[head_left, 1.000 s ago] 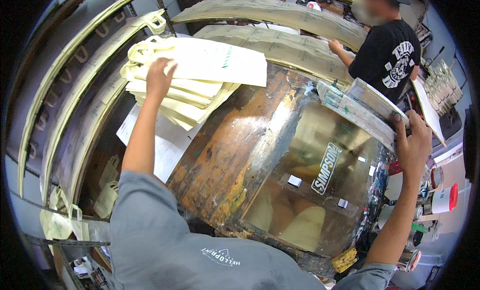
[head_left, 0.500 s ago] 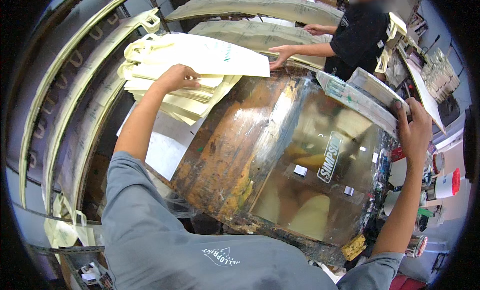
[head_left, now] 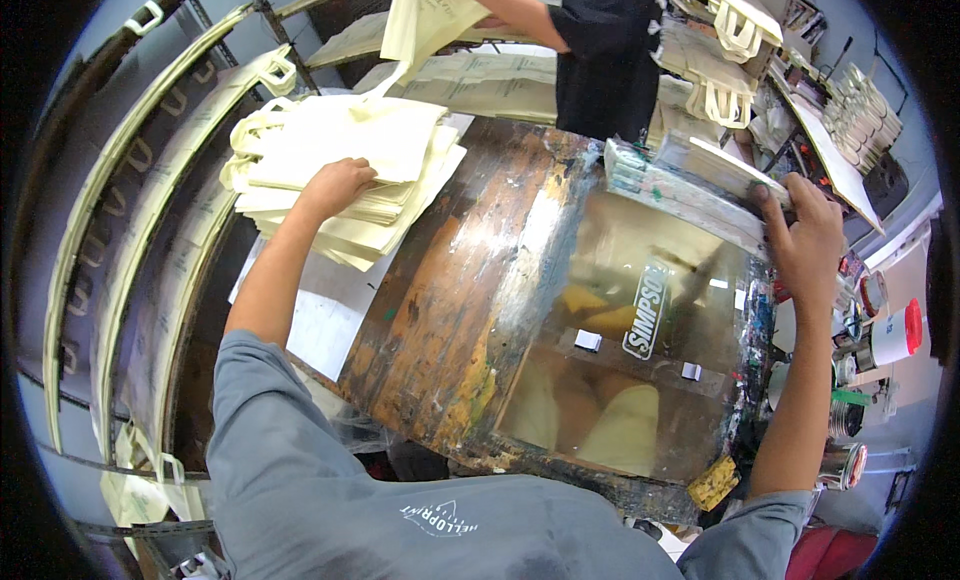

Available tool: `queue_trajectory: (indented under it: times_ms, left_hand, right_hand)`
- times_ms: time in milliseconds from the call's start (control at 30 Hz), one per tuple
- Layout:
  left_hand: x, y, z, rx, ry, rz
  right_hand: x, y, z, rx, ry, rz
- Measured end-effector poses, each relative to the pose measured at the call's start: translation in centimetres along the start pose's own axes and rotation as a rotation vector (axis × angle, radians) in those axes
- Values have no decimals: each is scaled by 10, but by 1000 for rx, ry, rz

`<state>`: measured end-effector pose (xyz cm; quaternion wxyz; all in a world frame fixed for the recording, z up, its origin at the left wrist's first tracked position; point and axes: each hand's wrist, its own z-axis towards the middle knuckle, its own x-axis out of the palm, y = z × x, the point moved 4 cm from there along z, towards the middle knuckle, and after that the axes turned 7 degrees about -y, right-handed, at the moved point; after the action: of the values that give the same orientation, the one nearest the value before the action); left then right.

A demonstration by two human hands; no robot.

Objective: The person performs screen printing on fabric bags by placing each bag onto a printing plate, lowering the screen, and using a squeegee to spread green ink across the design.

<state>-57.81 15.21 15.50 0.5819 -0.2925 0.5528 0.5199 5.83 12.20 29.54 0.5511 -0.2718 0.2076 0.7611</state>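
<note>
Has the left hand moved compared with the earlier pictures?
Yes. The left hand now rests on top of the stack of cream bags, having moved in from the stack's left edge.

Curved rack arms (head_left: pixel 120 230) line the left side; a cluttered shelf (head_left: pixel 850 150) stands at right.

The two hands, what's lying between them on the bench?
In the head view, the paint-stained wooden frame of the printing screen lies between the left hand, on the stack of cream tote bags, and the right hand, on the squeegee.
</note>
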Motion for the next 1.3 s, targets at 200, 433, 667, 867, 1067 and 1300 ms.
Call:
queue_trajectory:
  times_ms: [200, 433, 667, 867, 1067, 1300]
  left_hand:
    - [11, 17, -15, -50, -2, 119]
    - [-44, 38, -5, -205, -446, 14]
    - [-86, -132, 56, 370, -405, 74]
    - [41, -364, 48, 491, -263, -240]
    - [61, -503, 99, 615, -274, -334]
    - [53, -598, 122, 689, -214, -468]
  right_hand:
    - [4, 3, -1, -59, -51, 77]
    - [-3, 6, 5, -26, -14, 93]
    - [2, -9, 18, -30, -20, 67]
    - [10, -12, 19, -56, -18, 26]
    - [18, -19, 17, -125, -161, 98]
    - [-3, -17, 40, 42, 191, 182]
